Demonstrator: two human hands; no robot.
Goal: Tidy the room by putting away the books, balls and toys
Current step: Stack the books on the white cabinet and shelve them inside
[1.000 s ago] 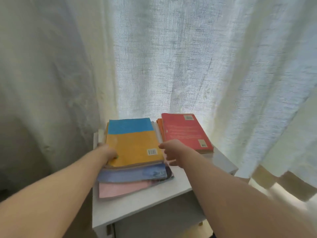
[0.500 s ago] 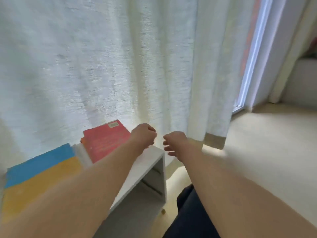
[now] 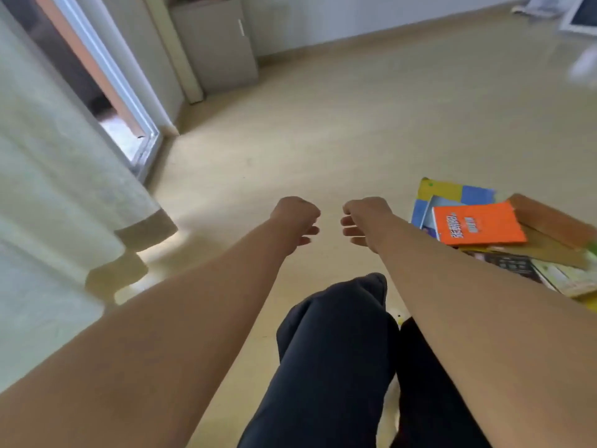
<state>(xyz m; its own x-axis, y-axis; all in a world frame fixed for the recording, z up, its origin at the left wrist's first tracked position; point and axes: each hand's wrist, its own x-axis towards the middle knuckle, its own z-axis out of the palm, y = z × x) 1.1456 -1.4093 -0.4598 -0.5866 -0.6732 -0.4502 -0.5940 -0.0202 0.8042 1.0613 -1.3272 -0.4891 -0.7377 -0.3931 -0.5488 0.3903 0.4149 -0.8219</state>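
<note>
A loose pile of books lies on the floor at the right. An orange book (image 3: 478,226) sits on top, over a yellow and blue book (image 3: 452,193), a brown book (image 3: 550,221) and a dark book (image 3: 513,265). My left hand (image 3: 295,219) and my right hand (image 3: 365,221) hang side by side above the bare floor, left of the pile. Both have loosely curled fingers and hold nothing. My right forearm covers the pile's near left edge.
A pale curtain (image 3: 55,176) hangs at the left beside a sliding glass door (image 3: 129,101). A grey cabinet (image 3: 216,43) stands at the far wall. My dark-trousered legs (image 3: 339,350) are below my arms. Beige floor (image 3: 323,124) stretches ahead.
The view has swung right, away from the white shelf and its stacked books, to the floor pile. My hands left the yellow and blue book on the shelf and now hang free.
</note>
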